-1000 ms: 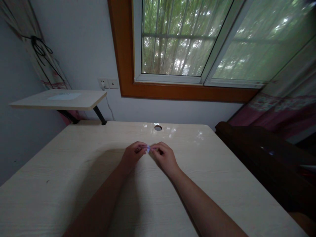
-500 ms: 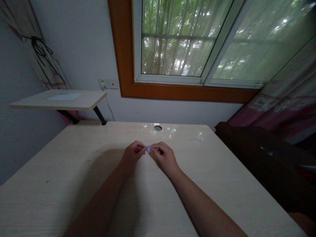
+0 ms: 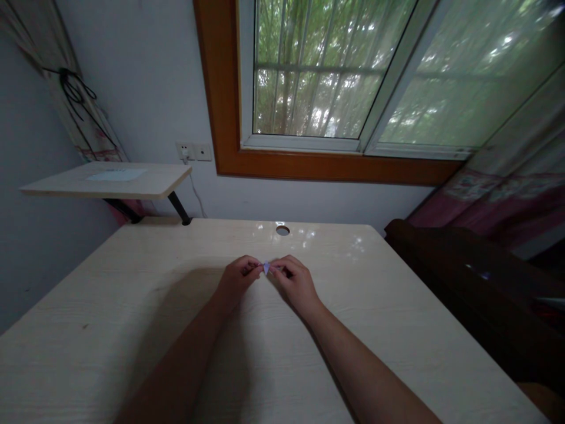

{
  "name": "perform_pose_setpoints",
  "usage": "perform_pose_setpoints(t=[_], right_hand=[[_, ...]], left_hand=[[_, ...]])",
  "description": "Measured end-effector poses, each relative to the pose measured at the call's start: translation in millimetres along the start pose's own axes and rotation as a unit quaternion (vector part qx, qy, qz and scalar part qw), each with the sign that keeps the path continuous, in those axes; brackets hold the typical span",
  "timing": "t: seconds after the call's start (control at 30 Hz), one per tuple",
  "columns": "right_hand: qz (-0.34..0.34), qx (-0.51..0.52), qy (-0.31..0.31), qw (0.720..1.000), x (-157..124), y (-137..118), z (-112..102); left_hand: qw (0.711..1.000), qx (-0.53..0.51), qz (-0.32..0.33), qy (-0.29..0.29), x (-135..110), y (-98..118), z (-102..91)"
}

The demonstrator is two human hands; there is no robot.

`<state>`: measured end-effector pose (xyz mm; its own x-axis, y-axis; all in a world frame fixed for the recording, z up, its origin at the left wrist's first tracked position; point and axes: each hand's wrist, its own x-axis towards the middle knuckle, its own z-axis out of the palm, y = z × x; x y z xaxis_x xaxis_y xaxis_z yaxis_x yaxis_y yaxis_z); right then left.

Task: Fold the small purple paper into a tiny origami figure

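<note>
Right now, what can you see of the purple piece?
The piece is small, pale purple, roughly triangular, its point downward in view. It may be paper; too small to be sure. Fingers of the left hand and right hand pinch its opposite sides over the table; table contact is unclear.

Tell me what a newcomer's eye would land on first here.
Most likely the bright window, top and right of centre, in its orange-brown frame. Next, just below picture centre, the left grip and right grip pinch a small purple piece over the desk. Then the raised shelf at the desk's far left corner.
</note>
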<state>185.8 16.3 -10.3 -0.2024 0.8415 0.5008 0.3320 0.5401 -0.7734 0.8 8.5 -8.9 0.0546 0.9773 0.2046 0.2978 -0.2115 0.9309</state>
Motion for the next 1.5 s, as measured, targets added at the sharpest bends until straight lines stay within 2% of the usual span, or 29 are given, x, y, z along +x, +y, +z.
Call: perform_pose_setpoints(t=[0.7,1.13,1.5], right_hand=[[-0.006,-0.004,-0.011,1.0,0.9,-3.7,-1.2],[-0.011,-0.005,-0.003,1.0,0.6,-5.0,-1.1],[-0.017,0.003,-0.005,1.0,0.9,-1.3,-0.4]], left_hand=[[1.0,-0.004,0.023,-0.004,-0.1,6.6,-0.8],[1.0,-0.015,0.008,-0.006,0.4,3.3,-1.0],[0.998,0.031,0.039,-0.032,2.1,1.0,-3.1]])
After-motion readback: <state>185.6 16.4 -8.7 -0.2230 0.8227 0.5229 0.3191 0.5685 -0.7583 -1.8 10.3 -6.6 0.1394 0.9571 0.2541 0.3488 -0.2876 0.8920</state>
